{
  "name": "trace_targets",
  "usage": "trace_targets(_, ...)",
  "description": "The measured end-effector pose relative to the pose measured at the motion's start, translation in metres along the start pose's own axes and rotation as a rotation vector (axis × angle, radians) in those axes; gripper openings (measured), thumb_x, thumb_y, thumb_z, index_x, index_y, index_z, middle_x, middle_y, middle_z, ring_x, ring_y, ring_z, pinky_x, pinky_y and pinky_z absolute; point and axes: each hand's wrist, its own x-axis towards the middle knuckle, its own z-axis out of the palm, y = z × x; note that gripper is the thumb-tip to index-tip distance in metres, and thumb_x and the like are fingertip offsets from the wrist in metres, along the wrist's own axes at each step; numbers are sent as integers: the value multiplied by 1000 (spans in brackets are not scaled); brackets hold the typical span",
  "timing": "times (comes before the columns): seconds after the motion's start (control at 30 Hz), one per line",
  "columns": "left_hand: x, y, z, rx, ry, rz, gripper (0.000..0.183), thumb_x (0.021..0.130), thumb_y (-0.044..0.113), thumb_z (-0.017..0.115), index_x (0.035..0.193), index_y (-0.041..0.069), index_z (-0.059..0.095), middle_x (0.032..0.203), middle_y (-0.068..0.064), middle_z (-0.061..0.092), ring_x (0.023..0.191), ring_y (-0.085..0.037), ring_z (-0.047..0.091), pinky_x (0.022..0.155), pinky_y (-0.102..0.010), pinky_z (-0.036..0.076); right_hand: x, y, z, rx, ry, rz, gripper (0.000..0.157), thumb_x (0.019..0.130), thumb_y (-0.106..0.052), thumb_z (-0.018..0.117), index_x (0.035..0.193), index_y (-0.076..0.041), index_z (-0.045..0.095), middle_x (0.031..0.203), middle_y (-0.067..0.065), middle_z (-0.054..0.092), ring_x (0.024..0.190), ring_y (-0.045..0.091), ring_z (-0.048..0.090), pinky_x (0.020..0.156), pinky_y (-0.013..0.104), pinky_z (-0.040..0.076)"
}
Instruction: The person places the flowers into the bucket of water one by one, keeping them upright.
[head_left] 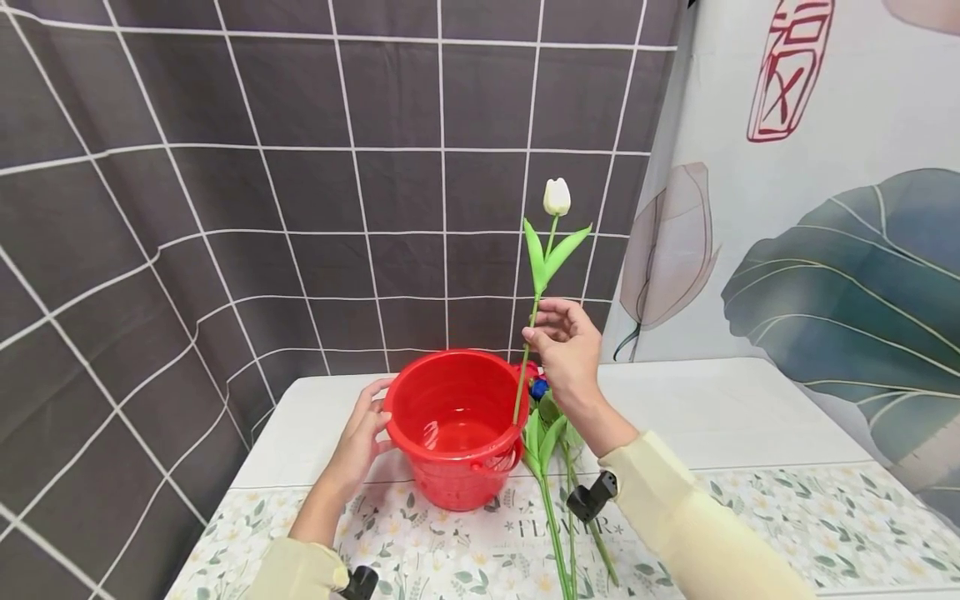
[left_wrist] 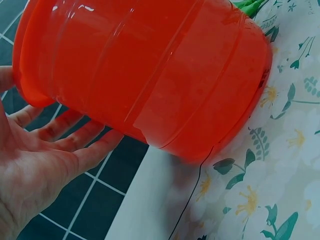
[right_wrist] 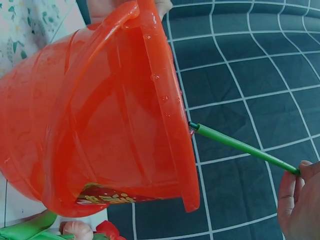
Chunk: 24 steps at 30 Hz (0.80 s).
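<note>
A white tulip point(head_left: 557, 197) with green leaves stands nearly upright above the bucket's right side. My right hand point(head_left: 566, 346) pinches its green stem point(right_wrist: 245, 147) between thumb and fingers. In the right wrist view, the stem's lower end is at the mouth of a red bucket point(head_left: 459, 475). My left hand point(head_left: 360, 437) rests against the bucket's left side and rim. Its fingers point(left_wrist: 90, 137) lie loosely spread along the outer wall in the left wrist view. Water drops dot the bucket's rim point(right_wrist: 159, 80).
More flowers with green stems point(head_left: 557, 533) lie right of the bucket, including a blue bloom point(head_left: 538, 387) and a red bloom point(right_wrist: 111, 231). A floral-print mat point(head_left: 442, 558) covers the white table's point(head_left: 675, 408) front. Behind hangs a dark gridded cloth point(head_left: 390, 192).
</note>
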Motion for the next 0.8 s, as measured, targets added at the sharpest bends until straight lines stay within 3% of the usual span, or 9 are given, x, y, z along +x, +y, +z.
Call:
trace_targets(0.37,0,-2,-1,4,-1,1,53,92,14,37,144,19,30,139,-14,45,123,-35,46,86,-37,52,-3,7,8,-54,-34,-11,36,78,15,67,110,1,61,98,24,62,71,11,63,64,26,56)
trace_targets(0.8,1,-4,-1,-1,1,5,53,92,15,37,145,19,30,140,-14,44,124,-36,45,85,-36,52,-13,19,6,-132,-84,3,33,78,12,66,109,2,62,98,22,64,72,11,62,69,19,53)
